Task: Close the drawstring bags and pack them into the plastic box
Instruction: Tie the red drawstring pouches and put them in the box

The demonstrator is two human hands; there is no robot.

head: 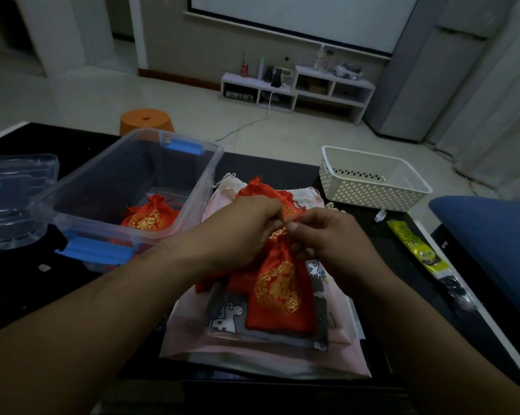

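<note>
A: where is the red bag (278,295) being worked?
B: centre, laid on the pile of pink bags (252,351); long axis runs neck far, base near. The neck is pinched from both sides, with the fingers of the left hand (246,226) and right hand (327,235) curled on it. Cords too small to be made out
A: and the plastic box (199,181)?
B: just left of the pile, top open, one packed red bag (151,217) inside, toward its near side. Left hand is nearer. The rim must be cleared, so lift-then-left is judged needed
A: room?
B: free floor is seen at the box's far side; white basket (372,187) well apart on the right, out of the path
</note>
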